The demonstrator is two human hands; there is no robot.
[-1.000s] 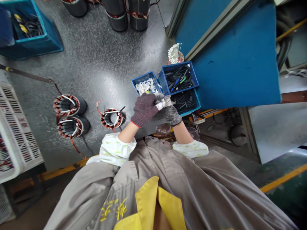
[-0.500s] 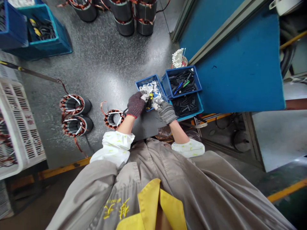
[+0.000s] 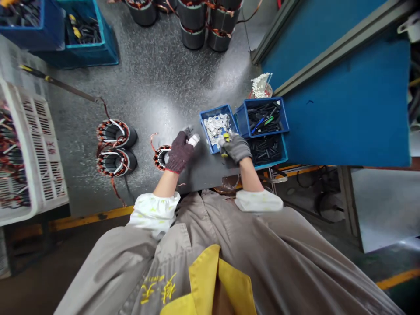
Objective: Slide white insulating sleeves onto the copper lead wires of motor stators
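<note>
My left hand (image 3: 180,152), in a dark knit glove, pinches a small white piece between its fingertips, just right of a copper-wound stator (image 3: 160,157) lying on the grey bench. In a grey glove, my right hand (image 3: 235,148) is closed round a yellow-handled tool (image 3: 225,151) at the front corner of a small blue bin of white pieces (image 3: 218,127). The two hands are apart, with bare bench between them.
Two blue bins of black parts (image 3: 266,118) stand right of the white-piece bin, a cup of white ties (image 3: 260,85) behind. Two more stators (image 3: 114,146) lie left, several stand at the back. A white crate (image 3: 22,144) and blue bins (image 3: 82,30) sit left; a blue panel (image 3: 344,100) rises on the right.
My hands were together over the white-piece bin and have drawn apart. The left hand now carries a white piece toward the stator; the right keeps the yellow-handled tool.
</note>
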